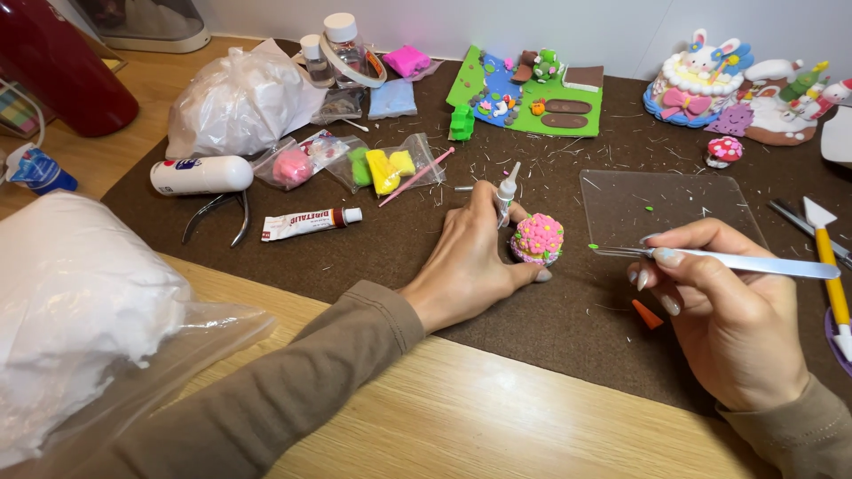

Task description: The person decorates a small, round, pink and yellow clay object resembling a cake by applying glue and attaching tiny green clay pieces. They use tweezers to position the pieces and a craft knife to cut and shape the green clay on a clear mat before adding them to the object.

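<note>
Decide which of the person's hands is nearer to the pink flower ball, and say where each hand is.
Left. The left hand touches the pink flower ball, cupping it from its left side. The right hand is apart, to its right, holding a metal tool.

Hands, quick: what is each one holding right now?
Left hand: closed around the pink flower-covered clay ball.
Right hand: closed on a thin metal tool, green clay bit at its tip.

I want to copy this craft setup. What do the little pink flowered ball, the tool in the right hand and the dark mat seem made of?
Flowered ball: likely soft modelling clay, matte, with pressed petals. Tool in the right hand: apparently metal, thin, silvery, shiny. Mat: probably felt, dull brown, fuzzy, holding crumbs.
</note>
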